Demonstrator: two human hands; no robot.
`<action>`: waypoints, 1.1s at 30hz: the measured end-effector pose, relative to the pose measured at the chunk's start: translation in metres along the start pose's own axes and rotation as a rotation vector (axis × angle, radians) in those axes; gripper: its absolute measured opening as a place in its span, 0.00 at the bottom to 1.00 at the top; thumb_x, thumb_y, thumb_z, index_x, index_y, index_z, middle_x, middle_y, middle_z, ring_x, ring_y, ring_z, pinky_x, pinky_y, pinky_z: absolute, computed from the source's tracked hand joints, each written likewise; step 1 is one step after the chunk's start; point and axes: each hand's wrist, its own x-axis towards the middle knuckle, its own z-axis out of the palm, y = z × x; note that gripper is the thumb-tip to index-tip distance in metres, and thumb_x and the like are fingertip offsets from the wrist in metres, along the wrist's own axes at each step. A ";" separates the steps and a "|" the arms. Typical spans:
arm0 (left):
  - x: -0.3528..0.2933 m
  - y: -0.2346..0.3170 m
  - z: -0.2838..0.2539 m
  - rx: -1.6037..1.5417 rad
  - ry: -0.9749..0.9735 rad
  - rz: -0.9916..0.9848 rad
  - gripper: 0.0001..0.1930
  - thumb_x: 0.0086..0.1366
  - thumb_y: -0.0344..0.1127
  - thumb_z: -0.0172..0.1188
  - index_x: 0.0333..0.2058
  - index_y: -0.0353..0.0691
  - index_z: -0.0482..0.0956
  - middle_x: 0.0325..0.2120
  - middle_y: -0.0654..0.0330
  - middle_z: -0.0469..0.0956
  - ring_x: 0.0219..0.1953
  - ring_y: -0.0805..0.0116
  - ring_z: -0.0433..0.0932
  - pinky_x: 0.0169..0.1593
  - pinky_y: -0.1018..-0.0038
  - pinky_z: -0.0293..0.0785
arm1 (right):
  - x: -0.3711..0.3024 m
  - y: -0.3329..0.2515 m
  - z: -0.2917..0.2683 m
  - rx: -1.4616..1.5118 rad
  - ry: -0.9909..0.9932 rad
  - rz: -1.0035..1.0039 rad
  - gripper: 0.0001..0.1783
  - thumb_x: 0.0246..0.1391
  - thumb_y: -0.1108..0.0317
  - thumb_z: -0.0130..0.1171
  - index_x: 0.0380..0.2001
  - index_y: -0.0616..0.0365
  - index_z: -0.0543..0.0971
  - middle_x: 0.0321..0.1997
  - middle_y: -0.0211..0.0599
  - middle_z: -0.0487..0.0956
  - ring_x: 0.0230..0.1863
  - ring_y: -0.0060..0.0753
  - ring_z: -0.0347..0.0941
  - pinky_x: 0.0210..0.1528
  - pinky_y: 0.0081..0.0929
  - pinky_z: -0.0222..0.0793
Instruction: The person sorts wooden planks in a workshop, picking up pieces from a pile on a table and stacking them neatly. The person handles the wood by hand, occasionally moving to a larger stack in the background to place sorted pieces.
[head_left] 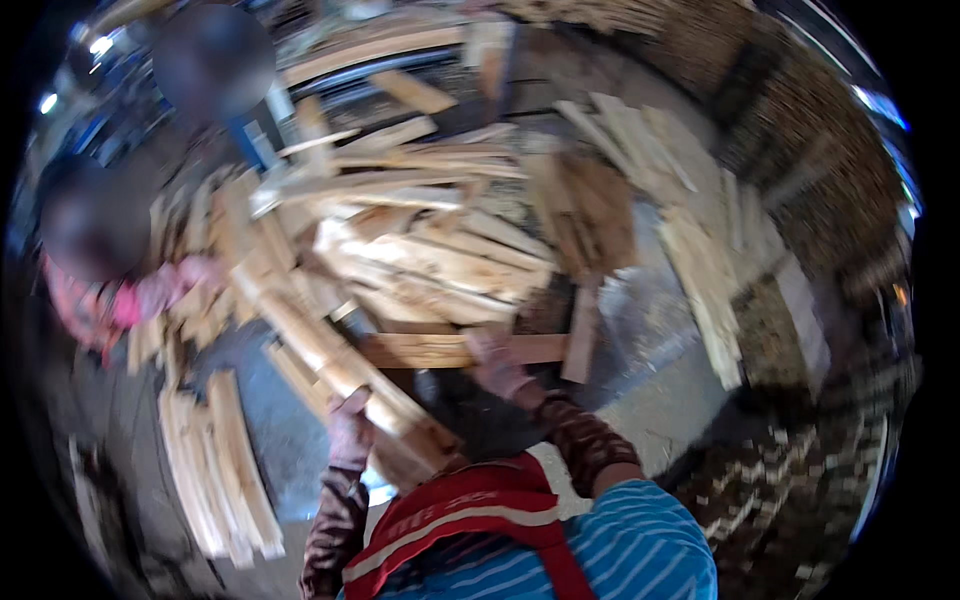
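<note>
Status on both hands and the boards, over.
Left hand on long slanting board. Right hand on crosswise plank. Loose board pile just beyond. Grip tightness unclear, blurred.

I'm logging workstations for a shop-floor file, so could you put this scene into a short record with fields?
Left hand: at the long plank, apparently gripping its edge
Right hand: on the crosswise board; grip unclear
Long plank: slanting, its near end toward the person's body
Centre: heaped wood pile, beyond the crosswise board
Lower left: planks lying side by side
Right side: pale boards
Co-worker: pink-covered hand at left
Clothing: red apron, blue striped shirt
Clarity: blurred
</note>
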 end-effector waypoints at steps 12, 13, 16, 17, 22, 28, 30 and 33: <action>-0.017 -0.081 0.152 0.713 -0.841 -0.378 0.31 0.60 0.20 0.58 0.64 0.37 0.64 0.55 0.58 0.74 0.55 0.68 0.73 0.59 0.71 0.72 | -0.043 -0.052 -0.138 0.976 0.110 0.664 0.54 0.48 0.50 0.70 0.72 0.57 0.54 0.60 0.56 0.72 0.62 0.45 0.70 0.63 0.35 0.65; -0.017 -0.099 0.159 0.816 -0.890 -0.474 0.34 0.60 0.19 0.58 0.66 0.37 0.61 0.58 0.57 0.71 0.58 0.68 0.72 0.61 0.70 0.70 | -0.059 -0.039 -0.150 1.024 0.072 0.777 0.52 0.49 0.53 0.69 0.71 0.57 0.55 0.59 0.52 0.74 0.60 0.42 0.72 0.61 0.34 0.67; -0.039 -0.129 0.199 0.468 -0.984 -0.688 0.38 0.61 0.18 0.58 0.69 0.37 0.56 0.62 0.54 0.68 0.62 0.66 0.68 0.65 0.70 0.66 | -0.107 0.022 -0.110 1.125 0.578 0.775 0.39 0.56 0.59 0.62 0.68 0.57 0.61 0.55 0.43 0.75 0.53 0.37 0.75 0.52 0.30 0.74; -0.041 -0.139 0.201 0.499 -0.938 -0.738 0.38 0.62 0.20 0.58 0.70 0.37 0.55 0.62 0.53 0.67 0.63 0.65 0.68 0.66 0.69 0.64 | -0.127 0.057 -0.089 1.064 0.784 0.755 0.34 0.59 0.59 0.59 0.66 0.58 0.63 0.53 0.41 0.76 0.49 0.36 0.77 0.48 0.29 0.77; -0.023 -0.186 0.159 0.709 -0.515 -0.693 0.32 0.66 0.27 0.57 0.67 0.38 0.59 0.58 0.54 0.72 0.57 0.65 0.72 0.60 0.70 0.69 | -0.212 0.230 -0.095 1.306 0.768 1.150 0.25 0.66 0.47 0.50 0.47 0.60 0.73 0.33 0.38 0.78 0.27 0.37 0.79 0.27 0.38 0.79; 0.025 -0.198 0.059 0.303 -0.079 -0.607 0.20 0.65 0.45 0.62 0.54 0.50 0.70 0.43 0.65 0.72 0.48 0.57 0.74 0.45 0.65 0.74 | -0.240 0.372 -0.110 0.344 0.222 0.981 0.19 0.67 0.58 0.48 0.51 0.62 0.73 0.31 0.49 0.79 0.31 0.53 0.76 0.33 0.40 0.72; 0.041 -0.209 0.043 0.916 -0.105 -0.267 0.20 0.65 0.44 0.62 0.54 0.49 0.71 0.48 0.62 0.74 0.52 0.53 0.74 0.47 0.60 0.74 | -0.245 0.427 -0.123 0.206 0.031 1.022 0.16 0.61 0.60 0.52 0.48 0.56 0.70 0.33 0.58 0.78 0.36 0.68 0.75 0.37 0.55 0.71; 0.049 -0.180 0.132 1.398 -0.180 -0.029 0.18 0.67 0.39 0.60 0.53 0.43 0.73 0.47 0.58 0.76 0.50 0.55 0.75 0.52 0.60 0.74 | -0.233 0.490 -0.139 -0.233 0.050 0.871 0.21 0.66 0.61 0.45 0.60 0.51 0.71 0.49 0.53 0.79 0.44 0.53 0.79 0.43 0.41 0.76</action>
